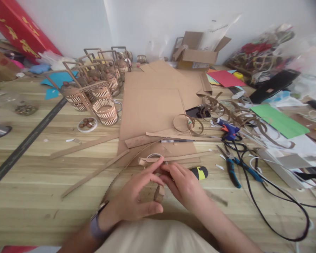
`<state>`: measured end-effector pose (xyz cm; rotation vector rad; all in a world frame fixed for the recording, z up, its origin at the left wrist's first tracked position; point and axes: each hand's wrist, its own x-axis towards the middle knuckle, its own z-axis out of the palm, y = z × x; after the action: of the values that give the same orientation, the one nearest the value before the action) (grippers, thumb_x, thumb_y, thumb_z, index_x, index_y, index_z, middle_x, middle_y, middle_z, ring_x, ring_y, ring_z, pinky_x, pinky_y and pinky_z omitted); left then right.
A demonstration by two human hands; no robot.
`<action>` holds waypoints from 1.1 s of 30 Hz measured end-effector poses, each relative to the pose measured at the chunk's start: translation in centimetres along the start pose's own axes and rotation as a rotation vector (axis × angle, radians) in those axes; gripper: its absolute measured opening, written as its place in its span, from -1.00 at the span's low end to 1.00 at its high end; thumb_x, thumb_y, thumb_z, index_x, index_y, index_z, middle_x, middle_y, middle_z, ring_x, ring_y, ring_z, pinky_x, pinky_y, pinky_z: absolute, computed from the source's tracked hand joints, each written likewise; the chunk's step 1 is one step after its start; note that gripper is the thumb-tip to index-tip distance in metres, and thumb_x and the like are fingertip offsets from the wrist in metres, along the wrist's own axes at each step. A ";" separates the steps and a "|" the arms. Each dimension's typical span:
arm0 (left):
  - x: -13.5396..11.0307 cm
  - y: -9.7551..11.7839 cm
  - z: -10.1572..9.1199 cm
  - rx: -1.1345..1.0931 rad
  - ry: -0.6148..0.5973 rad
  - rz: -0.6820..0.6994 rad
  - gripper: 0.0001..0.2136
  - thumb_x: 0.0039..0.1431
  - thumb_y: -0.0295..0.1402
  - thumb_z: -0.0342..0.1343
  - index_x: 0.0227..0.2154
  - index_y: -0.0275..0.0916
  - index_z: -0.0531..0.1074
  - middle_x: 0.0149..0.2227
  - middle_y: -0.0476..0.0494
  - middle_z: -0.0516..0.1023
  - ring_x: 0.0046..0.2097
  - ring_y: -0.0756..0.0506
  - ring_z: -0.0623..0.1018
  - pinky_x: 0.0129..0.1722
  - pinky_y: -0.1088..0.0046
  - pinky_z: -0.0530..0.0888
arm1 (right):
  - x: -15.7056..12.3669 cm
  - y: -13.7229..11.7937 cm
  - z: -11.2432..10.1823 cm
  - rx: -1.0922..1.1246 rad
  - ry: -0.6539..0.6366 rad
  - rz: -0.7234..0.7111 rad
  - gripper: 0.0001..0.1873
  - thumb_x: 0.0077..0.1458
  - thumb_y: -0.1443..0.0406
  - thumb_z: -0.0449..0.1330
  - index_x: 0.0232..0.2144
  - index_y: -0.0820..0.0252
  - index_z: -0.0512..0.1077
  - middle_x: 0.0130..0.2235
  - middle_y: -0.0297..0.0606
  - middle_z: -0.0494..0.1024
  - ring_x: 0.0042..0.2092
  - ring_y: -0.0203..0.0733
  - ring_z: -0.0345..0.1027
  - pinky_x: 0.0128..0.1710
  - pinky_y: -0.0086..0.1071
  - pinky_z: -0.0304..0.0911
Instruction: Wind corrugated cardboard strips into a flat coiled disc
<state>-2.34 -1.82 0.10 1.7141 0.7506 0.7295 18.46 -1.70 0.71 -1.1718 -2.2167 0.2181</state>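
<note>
My left hand reaches in from the lower left with its thumb and fingers apart. A small folded piece of brown cardboard shows between its thumb and fingers; whether they touch it is unclear. Facing it, my right hand has its fingers bent and pressed together, their tips meeting the left fingertips. What the right fingers hold is hidden. Just beyond the fingertips lie a narrow cardboard strip and a pale ring, partly covered. A thin toothed strip curves past my left wrist.
Cardboard sheets cover the table's middle. Small woven baskets with tall handles stand at the back left, near a dish of brown beads. Rightward lie a glue gun, pliers, a looping black cord and curled strips.
</note>
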 end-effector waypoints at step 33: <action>0.5 -2.1 0.0 -0.831 0.140 -0.241 -0.72 0.20 -0.31 0.12 -0.08 -0.25 0.55 -0.27 -0.15 0.52 -0.29 -0.07 0.46 -0.31 0.41 0.38 | 0.6 -0.7 -1.5 0.309 0.065 0.053 -0.75 0.29 0.41 0.10 -0.04 0.15 0.48 -0.25 -0.22 0.56 -0.22 -0.24 0.50 -0.26 -0.44 0.46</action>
<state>-2.29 -0.91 -1.82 0.8150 0.6086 0.8411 18.60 -1.88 2.50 -1.0509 -2.0101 0.5173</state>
